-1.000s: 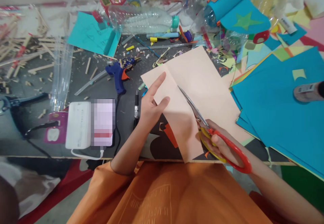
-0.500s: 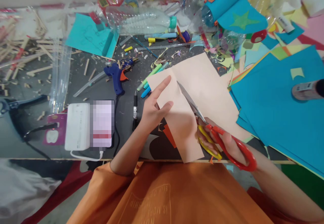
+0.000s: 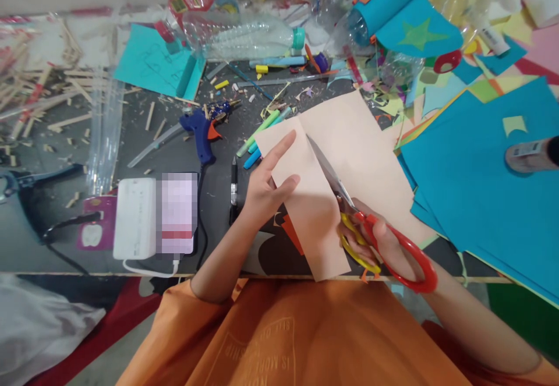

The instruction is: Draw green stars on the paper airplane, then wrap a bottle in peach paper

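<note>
A sheet of pale peach paper (image 3: 349, 141) lies slantwise in front of me, with a long cut separating a strip (image 3: 323, 223) along its left side. My left hand (image 3: 268, 191) holds that strip, index finger and thumb spread on top; its other fingers are mostly hidden. My right hand (image 3: 388, 246) grips scissors (image 3: 334, 179) with one red and one yellow handle loop. Their blades lie in the cut, tips pointing away toward its far end near the paper's top edge.
Left of the paper are markers (image 3: 266, 133), a black pen (image 3: 234, 191), a blue glue gun (image 3: 201, 133), a phone (image 3: 177, 211) and a white power bank (image 3: 134, 217). Blue sheets (image 3: 471, 170) and a small bottle (image 3: 533, 156) lie right. Plastic bottles (image 3: 244, 34) line the back.
My right hand and the scissors have shifted slightly left, and the handle loops sit a little closer together. My left hand keeps its place on the strip.
</note>
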### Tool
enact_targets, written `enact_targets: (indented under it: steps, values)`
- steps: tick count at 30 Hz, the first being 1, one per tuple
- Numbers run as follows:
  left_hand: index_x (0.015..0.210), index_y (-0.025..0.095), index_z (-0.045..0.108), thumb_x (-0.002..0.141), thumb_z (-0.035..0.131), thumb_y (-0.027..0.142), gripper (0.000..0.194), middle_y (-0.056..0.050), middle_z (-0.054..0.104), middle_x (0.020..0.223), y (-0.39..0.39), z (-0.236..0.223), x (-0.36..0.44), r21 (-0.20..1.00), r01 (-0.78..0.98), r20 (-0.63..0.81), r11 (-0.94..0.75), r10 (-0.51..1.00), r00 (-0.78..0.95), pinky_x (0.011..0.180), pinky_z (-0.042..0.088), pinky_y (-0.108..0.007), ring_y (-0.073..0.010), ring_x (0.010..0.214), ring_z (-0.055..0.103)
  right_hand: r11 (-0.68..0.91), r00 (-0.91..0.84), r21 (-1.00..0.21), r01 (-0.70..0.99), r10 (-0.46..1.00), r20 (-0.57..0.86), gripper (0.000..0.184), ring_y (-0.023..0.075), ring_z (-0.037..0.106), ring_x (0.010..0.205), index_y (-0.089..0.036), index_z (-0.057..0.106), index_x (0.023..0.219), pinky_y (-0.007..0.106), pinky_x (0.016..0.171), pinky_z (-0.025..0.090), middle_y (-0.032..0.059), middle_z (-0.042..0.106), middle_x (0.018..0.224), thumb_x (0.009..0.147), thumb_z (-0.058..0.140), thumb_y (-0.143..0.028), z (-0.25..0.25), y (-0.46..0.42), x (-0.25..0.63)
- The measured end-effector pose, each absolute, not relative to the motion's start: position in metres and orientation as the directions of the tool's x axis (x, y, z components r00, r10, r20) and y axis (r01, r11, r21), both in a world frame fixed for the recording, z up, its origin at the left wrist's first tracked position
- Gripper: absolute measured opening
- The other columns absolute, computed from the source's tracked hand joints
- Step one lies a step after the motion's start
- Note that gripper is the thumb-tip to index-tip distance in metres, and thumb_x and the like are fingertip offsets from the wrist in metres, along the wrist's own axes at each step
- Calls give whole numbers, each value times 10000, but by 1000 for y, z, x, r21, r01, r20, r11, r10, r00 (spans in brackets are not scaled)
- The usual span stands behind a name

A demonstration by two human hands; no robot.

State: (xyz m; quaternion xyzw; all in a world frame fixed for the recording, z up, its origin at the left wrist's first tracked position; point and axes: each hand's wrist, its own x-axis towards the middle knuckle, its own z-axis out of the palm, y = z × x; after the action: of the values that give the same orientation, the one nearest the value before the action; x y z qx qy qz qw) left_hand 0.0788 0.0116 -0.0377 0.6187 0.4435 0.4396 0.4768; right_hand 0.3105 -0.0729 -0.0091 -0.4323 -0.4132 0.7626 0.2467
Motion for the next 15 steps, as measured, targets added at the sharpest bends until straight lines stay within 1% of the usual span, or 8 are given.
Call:
enact_targets:
  steps: [3, 7, 10, 13, 15]
  values:
    - [1430, 337, 556, 848, 713, 528, 632, -23, 559, 1520, 12, -39, 78, 972, 144, 153, -186, 965, 214, 1239, 365, -466, -296, 1459, 459, -517, -507, -846, -131, 768, -391, 569, 44, 221, 418, -246, 414, 883, 191, 351, 229, -96, 355, 632, 861, 469, -812, -7, -73, 307]
    - [1429, 323, 558, 848, 707, 543, 639, -29, 562, 1517, 12, -39, 79, 969, 154, 161, -193, 966, 202, 1226, 386, -454, -288, 1452, 469, -514, -486, -847, -133, 779, -396, 488, 33, 202, 407, -243, 450, 925, 166, 341, 203, -104, 354, 621, 906, 510, -728, -6, -74, 306]
    - [1430, 321, 556, 833, 718, 555, 661, -28, 550, 1528, 13, -39, 79, 971, 158, 149, -181, 970, 194, 1228, 379, -455, -289, 1460, 458, -505, -450, -858, -95, 791, -415, 503, 36, 207, 404, -239, 466, 979, 179, 336, 195, -102, 371, 621, 898, 517, -732, -1, -73, 305]
    - [1430, 320, 553, 824, 720, 572, 677, -31, 538, 1538, 13, -40, 79, 974, 154, 133, -164, 972, 196, 1234, 369, -458, -298, 1472, 441, -476, -454, -877, -63, 797, -399, 520, 41, 229, 431, -235, 448, 939, 193, 363, 196, -90, 370, 638, 894, 502, -750, 4, -70, 306]
    - [1430, 323, 552, 823, 723, 569, 677, -31, 537, 1540, 13, -40, 79, 976, 143, 133, -164, 970, 204, 1238, 362, -455, -298, 1476, 434, -452, -473, -892, -20, 790, -390, 565, 48, 239, 449, -238, 426, 910, 203, 384, 210, -84, 357, 647, 879, 446, -802, 4, -70, 308]
